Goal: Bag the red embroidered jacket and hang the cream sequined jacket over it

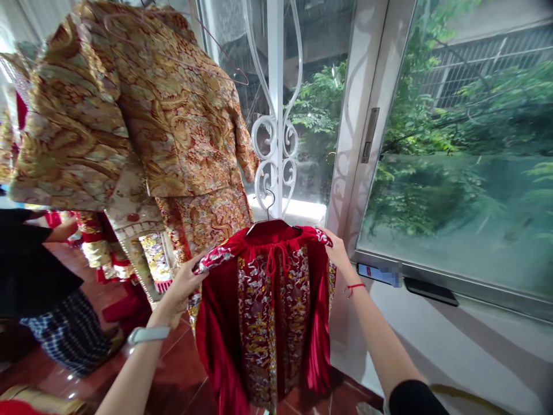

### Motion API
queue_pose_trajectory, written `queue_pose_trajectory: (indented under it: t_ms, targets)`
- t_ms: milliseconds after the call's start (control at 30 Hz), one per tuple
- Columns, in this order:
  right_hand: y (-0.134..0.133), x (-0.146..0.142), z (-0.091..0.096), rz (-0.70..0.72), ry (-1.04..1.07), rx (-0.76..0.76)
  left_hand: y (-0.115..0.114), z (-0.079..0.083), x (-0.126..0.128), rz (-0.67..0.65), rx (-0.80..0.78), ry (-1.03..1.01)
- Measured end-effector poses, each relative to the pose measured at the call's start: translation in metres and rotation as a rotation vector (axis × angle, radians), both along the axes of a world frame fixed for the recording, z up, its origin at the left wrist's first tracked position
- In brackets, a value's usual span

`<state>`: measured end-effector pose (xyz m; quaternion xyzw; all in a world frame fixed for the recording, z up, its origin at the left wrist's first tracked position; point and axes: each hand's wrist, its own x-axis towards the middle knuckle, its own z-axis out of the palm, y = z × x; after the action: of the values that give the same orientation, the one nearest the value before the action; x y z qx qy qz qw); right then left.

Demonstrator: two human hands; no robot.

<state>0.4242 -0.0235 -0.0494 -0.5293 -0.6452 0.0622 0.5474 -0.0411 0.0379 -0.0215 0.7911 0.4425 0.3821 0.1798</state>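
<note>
Head | left hand (185,283) clasped on one shoulder of red embroidered garment (256,314) | right hand (338,249) clasped on the other

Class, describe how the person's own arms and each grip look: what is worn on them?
The left grip is ungloved, with a smooth pale grey band at its wrist. The right grip is ungloved too, with a thin red cord bracelet and, farther up that arm, a black sleeve.

Daylight is coming through the window (449,196) | a white patch (305,210) is glaring behind curly bars (275,115) | shadows are falling on the wall (479,351) | the floor (184,372) is shining in spots | little squares are hiding part of the phone (368,271) (edges are looking stretched)
</note>
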Motion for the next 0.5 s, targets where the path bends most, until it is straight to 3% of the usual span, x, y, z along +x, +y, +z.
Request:
queue_pose_trajectory:
  t_ms: [67, 167, 333, 400, 500]
  targets:
    - [0.002, 0.004, -0.001, 0.045, 0.016, -0.052, 0.000, -0.008, -0.002, 0.020, -0.041, -0.090]
    - [-0.007, 0.002, -0.016, 0.061, 0.008, -0.073, -0.013, -0.041, -0.001, 0.156, -0.094, -0.200]
    - [-0.040, -0.012, -0.056, -0.178, 0.037, -0.113, -0.053, -0.107, -0.008, 0.294, -0.114, -0.247]
    - [-0.049, -0.014, -0.063, -0.307, 0.033, -0.144, -0.066, -0.117, -0.015, 0.351, -0.082, -0.186]
    - [-0.049, -0.015, -0.063, -0.449, 0.027, -0.144, -0.083, -0.116, -0.022, 0.405, -0.032, -0.139]
